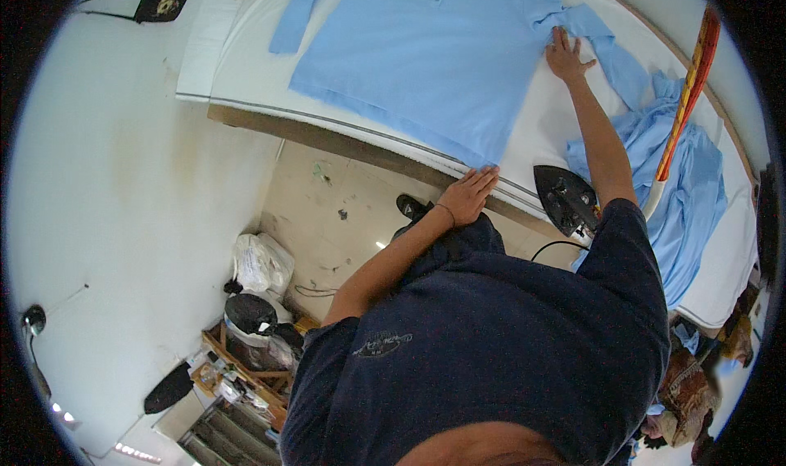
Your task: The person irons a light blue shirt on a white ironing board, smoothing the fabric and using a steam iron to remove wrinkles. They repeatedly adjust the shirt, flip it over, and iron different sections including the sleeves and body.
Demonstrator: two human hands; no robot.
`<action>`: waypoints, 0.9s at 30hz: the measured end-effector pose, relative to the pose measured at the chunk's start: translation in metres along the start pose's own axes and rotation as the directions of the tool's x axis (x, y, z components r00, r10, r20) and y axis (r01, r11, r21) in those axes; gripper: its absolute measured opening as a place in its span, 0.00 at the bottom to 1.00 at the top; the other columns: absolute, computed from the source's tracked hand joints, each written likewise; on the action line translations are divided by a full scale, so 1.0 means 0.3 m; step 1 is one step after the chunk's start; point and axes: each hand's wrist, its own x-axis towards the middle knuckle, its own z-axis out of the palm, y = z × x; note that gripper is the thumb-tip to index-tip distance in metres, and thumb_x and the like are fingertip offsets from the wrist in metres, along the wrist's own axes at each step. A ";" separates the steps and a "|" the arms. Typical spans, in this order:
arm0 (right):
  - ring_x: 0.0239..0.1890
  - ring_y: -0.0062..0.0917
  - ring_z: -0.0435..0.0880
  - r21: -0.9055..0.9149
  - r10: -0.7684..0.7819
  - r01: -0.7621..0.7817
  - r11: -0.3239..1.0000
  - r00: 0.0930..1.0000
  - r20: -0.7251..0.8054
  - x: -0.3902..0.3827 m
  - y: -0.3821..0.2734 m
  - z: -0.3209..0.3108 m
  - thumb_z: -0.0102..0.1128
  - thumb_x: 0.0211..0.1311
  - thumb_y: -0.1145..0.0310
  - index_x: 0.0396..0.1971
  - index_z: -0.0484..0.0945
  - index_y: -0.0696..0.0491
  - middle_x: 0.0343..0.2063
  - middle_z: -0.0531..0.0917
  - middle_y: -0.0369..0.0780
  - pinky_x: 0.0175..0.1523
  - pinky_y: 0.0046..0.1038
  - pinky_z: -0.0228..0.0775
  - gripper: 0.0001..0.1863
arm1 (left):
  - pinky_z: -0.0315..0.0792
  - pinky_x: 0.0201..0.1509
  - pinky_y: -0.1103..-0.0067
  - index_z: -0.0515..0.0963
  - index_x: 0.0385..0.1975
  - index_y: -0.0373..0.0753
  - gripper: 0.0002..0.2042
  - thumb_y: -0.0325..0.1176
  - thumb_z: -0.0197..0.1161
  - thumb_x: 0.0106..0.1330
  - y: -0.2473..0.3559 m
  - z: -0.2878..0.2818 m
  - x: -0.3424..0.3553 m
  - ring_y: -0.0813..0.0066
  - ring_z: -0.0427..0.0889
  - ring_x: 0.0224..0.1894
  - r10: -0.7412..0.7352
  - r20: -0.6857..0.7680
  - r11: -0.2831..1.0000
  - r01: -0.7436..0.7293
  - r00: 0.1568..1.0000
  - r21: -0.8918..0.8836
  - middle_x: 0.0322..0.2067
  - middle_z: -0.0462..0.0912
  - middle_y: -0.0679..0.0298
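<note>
I was likely smoothing the blue shirt [417,73] on the table [530,138], right hand [568,60] wide open, left hand [468,197] at its hem, maybe pinching: I couldn't tell. The next move needed it flat.

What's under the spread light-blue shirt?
White cloth-covered table, visible on both sides of the light-blue shirt. Whether anything else lies between them can't be seen; the fabric covers it.

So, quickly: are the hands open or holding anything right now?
Left hand: on the near edge of the blue shirt; whether it grips can't be told.
Right hand: open, fingers spread, at the shirt's side.
</note>
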 end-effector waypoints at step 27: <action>0.35 0.49 0.85 0.480 -0.317 0.141 0.866 0.897 0.309 -1.128 0.243 -0.280 0.68 0.53 0.37 0.35 0.83 0.59 0.31 0.86 0.52 0.44 0.46 0.75 0.34 | 0.45 0.79 0.59 0.57 0.72 0.33 0.31 0.39 0.52 0.70 -0.080 0.034 0.048 0.56 0.50 0.77 0.017 -0.184 1.000 -0.016 0.983 0.009 0.75 0.53 0.56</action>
